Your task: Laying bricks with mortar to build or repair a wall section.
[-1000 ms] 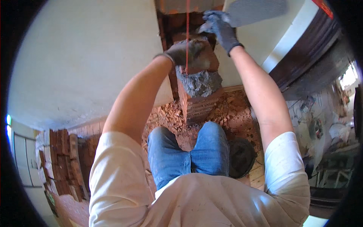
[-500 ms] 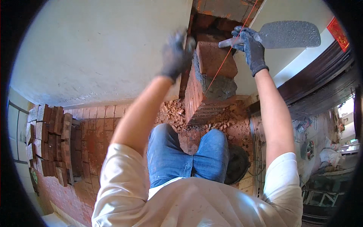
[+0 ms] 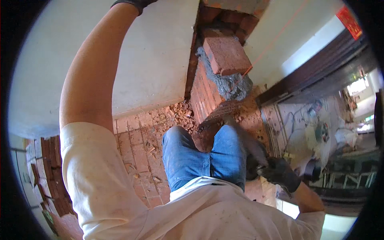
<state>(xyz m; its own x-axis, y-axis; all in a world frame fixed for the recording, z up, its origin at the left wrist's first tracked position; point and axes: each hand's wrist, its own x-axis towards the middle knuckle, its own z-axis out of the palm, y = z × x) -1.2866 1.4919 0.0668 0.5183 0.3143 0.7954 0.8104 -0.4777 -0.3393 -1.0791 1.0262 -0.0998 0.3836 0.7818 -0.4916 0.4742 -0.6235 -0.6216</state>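
Note:
At the top edge my left hand (image 3: 136, 4), in a dark glove, reaches up against the pale wall; its fingers lie outside the picture. My right hand (image 3: 281, 175), gloved too, is closed around the handle of a trowel (image 3: 250, 142) beside my right knee. The trowel's blade is blurred and points up toward the brick pier. On top of that brick pier (image 3: 206, 98) sits a single red brick (image 3: 227, 55), bedded on wet grey mortar (image 3: 234, 87) that bulges at its near end. A thin red string line (image 3: 280, 36) runs from the brick's near corner up to the right.
Brick rubble (image 3: 180, 113) lies around the pier's foot on the tiled floor (image 3: 140, 154). Stacked bricks (image 3: 48, 176) stand at the left by the wall (image 3: 156, 56). Along the right runs a dark door frame (image 3: 312, 70); beyond it are cluttered bags and tools.
My left hand has moved from the pier up and left to the picture's edge. The trowel in my right hand has swung down from above the pier to beside my right knee.

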